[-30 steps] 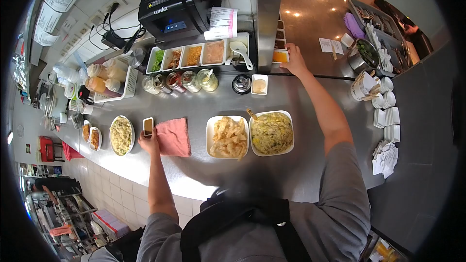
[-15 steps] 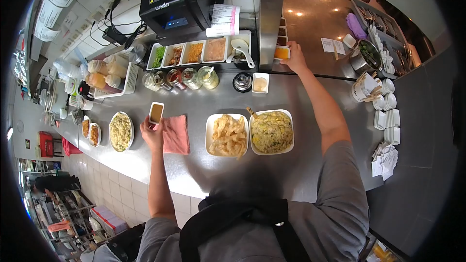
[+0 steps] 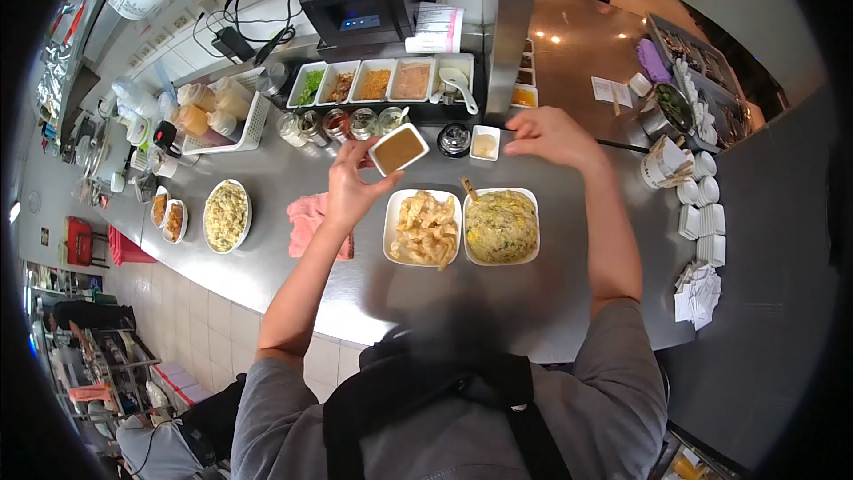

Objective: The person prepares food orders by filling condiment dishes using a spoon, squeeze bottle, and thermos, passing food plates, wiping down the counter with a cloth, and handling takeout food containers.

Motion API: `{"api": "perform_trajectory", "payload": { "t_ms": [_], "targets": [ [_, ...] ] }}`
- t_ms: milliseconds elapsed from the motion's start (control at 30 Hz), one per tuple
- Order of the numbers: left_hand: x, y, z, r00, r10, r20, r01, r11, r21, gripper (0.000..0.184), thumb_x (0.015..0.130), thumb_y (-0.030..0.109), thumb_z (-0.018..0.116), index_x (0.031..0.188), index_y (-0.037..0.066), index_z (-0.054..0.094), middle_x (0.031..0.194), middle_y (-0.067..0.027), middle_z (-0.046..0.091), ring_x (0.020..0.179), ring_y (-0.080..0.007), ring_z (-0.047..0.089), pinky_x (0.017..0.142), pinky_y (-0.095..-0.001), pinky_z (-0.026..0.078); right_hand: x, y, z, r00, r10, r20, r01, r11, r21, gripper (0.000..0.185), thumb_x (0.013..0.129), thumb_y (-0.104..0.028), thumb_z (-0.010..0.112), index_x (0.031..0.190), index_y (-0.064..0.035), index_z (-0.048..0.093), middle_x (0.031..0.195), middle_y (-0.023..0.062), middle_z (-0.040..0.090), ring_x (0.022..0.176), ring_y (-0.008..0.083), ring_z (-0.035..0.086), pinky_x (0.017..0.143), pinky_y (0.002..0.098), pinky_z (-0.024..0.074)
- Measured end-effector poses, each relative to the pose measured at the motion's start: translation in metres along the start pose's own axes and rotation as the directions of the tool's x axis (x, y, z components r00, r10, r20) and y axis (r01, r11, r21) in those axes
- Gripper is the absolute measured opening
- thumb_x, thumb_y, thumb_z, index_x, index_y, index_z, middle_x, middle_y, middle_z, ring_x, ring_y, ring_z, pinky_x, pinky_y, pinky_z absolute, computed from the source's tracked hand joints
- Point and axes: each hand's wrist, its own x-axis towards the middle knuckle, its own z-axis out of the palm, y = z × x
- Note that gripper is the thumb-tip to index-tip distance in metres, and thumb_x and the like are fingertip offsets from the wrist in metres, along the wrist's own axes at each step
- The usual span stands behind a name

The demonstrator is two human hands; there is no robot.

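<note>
1. My left hand pinches a small white dish of brown sauce, raised over the bench; I judge that level matters most, so the sauce stays off the rim.
2. The dish is beyond the fried pieces and nearer to me than the jars; I'd best give the jars room.
3. Thumb and fingers grip opposite sides of it; I should squeeze just enough, with fingertips outside the sauce.
4. My right hand is blurred, fingers apart, with nothing in it that I can see. It hangs near the pale dip, right of it, so I should mind my fingers there.
5. Smooth, slow wrist turns would suit best, clear of the rice on the right and the pink cloth on the left.
</note>
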Motion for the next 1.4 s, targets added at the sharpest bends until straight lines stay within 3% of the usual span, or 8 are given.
{"api": "perform_trajectory", "payload": {
  "t_ms": [200, 300, 567, 633, 767, 867, 1033, 1400],
  "targets": [
    [0.004, 0.052, 0.021, 0.970, 0.170, 0.175, -0.152, 0.982, -0.113, 0.059, 0.067, 0.014, 0.085, 0.119, -0.002, 0.062, 0.106, -0.0133, 0.061, 0.090, -0.0207, 0.066, 0.080, -0.0305, 0.057, -0.043, -0.047, 0.041, 0.887, -0.458, -0.055, 0.447, 0.883, -0.146, 0.083, 0.069, -0.029, 0.085, 0.138, -0.0044, 0.046, 0.131, 0.0169, 0.049, 0.122, 0.0326, 0.050, 0.101, 0.0395, 0.0429],
    [0.000, 0.072, 0.032, 0.948, 0.214, 0.235, -0.173, 0.967, -0.185, 0.059, 0.067, 0.015, 0.085, 0.119, -0.001, 0.062, 0.108, -0.0132, 0.061, 0.092, -0.0207, 0.065, 0.080, -0.0302, 0.057, -0.057, -0.045, 0.046, 0.944, -0.330, -0.013, 0.320, 0.923, -0.213, 0.086, 0.068, -0.029, 0.085, 0.140, -0.0056, 0.044, 0.132, 0.0171, 0.048, 0.125, 0.0340, 0.046, 0.103, 0.0394, 0.0407],
    [-0.007, 0.100, 0.047, 0.924, 0.280, 0.260, -0.223, 0.948, -0.229, 0.083, 0.068, 0.020, 0.086, 0.140, 0.008, 0.047, 0.128, -0.0156, 0.050, 0.115, -0.0280, 0.055, 0.097, -0.0377, 0.048, -0.073, -0.009, 0.027, 0.934, -0.339, -0.113, 0.324, 0.937, -0.132, 0.061, 0.070, -0.020, 0.083, 0.123, -0.0036, 0.058, 0.108, 0.0097, 0.057, 0.095, 0.0240, 0.060, 0.078, 0.0335, 0.0519],
    [-0.010, 0.098, 0.037, 0.967, 0.225, 0.122, -0.213, 0.971, -0.105, 0.084, 0.068, 0.021, 0.086, 0.141, 0.009, 0.046, 0.135, -0.0163, 0.048, 0.120, -0.0297, 0.052, 0.098, -0.0386, 0.046, -0.064, 0.014, 0.019, 0.972, -0.146, -0.187, 0.139, 0.989, -0.051, 0.063, 0.067, -0.022, 0.084, 0.121, -0.0021, 0.059, 0.110, 0.0121, 0.057, 0.101, 0.0286, 0.059, 0.089, 0.0360, 0.0480],
    [-0.032, 0.046, 0.018, 0.997, 0.049, 0.061, -0.048, 0.999, -0.024, 0.062, 0.078, 0.022, 0.079, 0.133, 0.007, 0.055, 0.138, -0.0140, 0.048, 0.123, -0.0271, 0.052, 0.099, -0.0383, 0.046, -0.024, 0.115, 0.027, 0.901, -0.212, -0.379, 0.134, 0.966, -0.221, 0.063, 0.069, -0.017, 0.083, 0.125, -0.0032, 0.057, 0.116, 0.0105, 0.047, 0.108, 0.0236, 0.053, 0.084, 0.0319, 0.0499],
    [-0.061, 0.011, 0.001, 0.992, -0.125, 0.022, 0.126, 0.992, -0.009, 0.047, 0.085, 0.019, 0.073, 0.128, 0.005, 0.059, 0.135, -0.0126, 0.051, 0.119, -0.0240, 0.055, 0.097, -0.0366, 0.047, 0.000, 0.153, 0.036, 0.905, -0.095, -0.416, 0.055, 0.993, -0.108, 0.066, 0.066, -0.020, 0.084, 0.124, -0.0028, 0.058, 0.117, 0.0146, 0.047, 0.113, 0.0328, 0.048, 0.099, 0.0391, 0.0414],
    [-0.116, -0.032, -0.025, 0.915, -0.393, -0.089, 0.382, 0.917, -0.117, 0.037, 0.088, 0.023, 0.069, 0.118, 0.002, 0.064, 0.125, -0.0150, 0.058, 0.109, -0.0259, 0.060, 0.088, -0.0350, 0.050, 0.045, 0.199, 0.059, 0.867, -0.122, -0.483, 0.083, 0.991, -0.102, 0.068, 0.065, -0.018, 0.085, 0.125, -0.0033, 0.056, 0.119, 0.0148, 0.048, 0.114, 0.0336, 0.049, 0.098, 0.0394, 0.0423],
    [-0.165, -0.092, -0.045, 0.900, -0.424, -0.103, 0.436, 0.877, 0.201, 0.038, 0.090, 0.021, 0.065, 0.124, 0.004, 0.061, 0.137, -0.0175, 0.050, 0.123, -0.0339, 0.051, 0.099, -0.0412, 0.044, 0.091, 0.199, 0.068, 0.821, -0.102, -0.562, 0.124, 0.992, 0.001, 0.084, 0.058, -0.012, 0.088, 0.130, -0.0043, 0.045, 0.122, 0.0169, 0.051, 0.112, 0.0360, 0.051, 0.100, 0.0408, 0.0434]
  ]
}}
